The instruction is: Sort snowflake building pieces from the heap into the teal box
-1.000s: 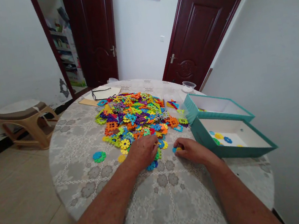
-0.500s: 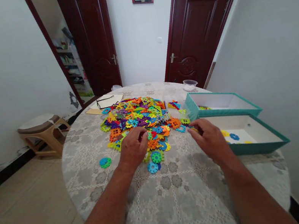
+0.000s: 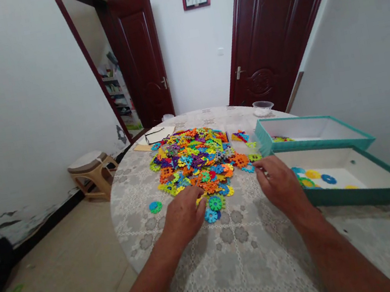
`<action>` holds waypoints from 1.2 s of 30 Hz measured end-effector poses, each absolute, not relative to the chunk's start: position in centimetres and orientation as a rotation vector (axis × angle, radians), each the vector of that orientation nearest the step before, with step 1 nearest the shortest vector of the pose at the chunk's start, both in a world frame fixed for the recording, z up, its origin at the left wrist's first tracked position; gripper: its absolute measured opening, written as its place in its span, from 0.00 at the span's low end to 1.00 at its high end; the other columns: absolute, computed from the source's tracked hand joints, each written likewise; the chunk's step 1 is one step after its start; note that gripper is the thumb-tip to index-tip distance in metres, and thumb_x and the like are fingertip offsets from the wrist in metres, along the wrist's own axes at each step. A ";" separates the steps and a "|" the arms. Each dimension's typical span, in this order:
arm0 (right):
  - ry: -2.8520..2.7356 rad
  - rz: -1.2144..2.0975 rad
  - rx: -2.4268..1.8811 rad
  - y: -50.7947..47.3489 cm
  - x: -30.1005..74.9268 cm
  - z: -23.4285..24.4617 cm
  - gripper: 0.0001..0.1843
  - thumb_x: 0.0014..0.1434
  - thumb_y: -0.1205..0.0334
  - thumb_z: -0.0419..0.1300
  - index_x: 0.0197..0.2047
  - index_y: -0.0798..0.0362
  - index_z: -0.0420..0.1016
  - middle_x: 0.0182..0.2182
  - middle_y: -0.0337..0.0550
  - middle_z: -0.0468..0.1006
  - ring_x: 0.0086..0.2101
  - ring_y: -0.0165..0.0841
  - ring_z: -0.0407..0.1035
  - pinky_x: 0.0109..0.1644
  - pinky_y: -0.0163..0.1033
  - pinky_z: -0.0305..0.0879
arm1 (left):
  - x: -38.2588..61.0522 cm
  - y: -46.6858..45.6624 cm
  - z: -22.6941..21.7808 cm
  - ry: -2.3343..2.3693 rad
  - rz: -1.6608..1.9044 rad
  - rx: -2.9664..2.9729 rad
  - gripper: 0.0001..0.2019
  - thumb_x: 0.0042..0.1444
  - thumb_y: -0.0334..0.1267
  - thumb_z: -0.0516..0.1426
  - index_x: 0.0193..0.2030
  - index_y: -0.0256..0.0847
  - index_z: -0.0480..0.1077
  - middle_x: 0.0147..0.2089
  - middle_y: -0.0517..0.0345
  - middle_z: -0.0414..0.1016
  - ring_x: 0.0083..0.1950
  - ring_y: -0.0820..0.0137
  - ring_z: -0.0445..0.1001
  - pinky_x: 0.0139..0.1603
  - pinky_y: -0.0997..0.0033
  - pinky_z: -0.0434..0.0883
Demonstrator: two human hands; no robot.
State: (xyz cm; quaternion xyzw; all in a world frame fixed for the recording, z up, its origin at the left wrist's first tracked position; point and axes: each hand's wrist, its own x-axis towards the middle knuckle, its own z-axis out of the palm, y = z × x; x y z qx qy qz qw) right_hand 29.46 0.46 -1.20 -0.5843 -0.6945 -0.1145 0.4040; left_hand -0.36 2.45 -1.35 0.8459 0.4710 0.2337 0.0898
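Work at a round table [image 3: 244, 268] covered with a patterned cloth, seen from the head; a heap of colourful plastic pieces [image 3: 196, 153], many toothed like gears or flowers, lies in the middle of the table, beyond and between the two hands. The left hand [image 3: 184, 214] is at the near edge of the heap, fingers bent and thumb close to them; a yellow piece [image 3: 200, 200] shows at its fingertips, but whether it is pinched or merely touched cannot be told. Just to the right of these fingertips lie a green disc [image 3: 215, 203] and, nearer the person, a light-blue disc [image 3: 211, 215]. The right hand [image 3: 280, 182] is beside the left end of the nearer box [image 3: 366, 198], its fingers curled and drawn together; whether they enclose a piece cannot be told. A few blue, yellow and green discs lie inside this teal box, among them a dark-blue disc [image 3: 328, 179]; the farther box [image 3: 318, 146], directly behind it, also contains some pieces. Left of the heap, a blue-and-green pair of discs [image 3: 156, 206] lies apart; behind the heap, dark-framed glasses [image 3: 156, 141] rest on paper [image 3: 167, 132]
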 end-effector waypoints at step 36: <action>-2.125 0.395 -1.570 1.2 21.5 -6.5 0.10 0.66 0.62 0.60 0.50 0.51 0.75 0.44 0.47 0.76 0.46 0.40 0.70 0.49 0.40 0.61 | 2.0 2.4 -4.3 1.469 0.333 2.323 0.17 0.59 0.37 0.63 0.55 0.44 0.72 0.55 0.47 0.77 0.56 0.57 0.77 0.54 0.62 0.72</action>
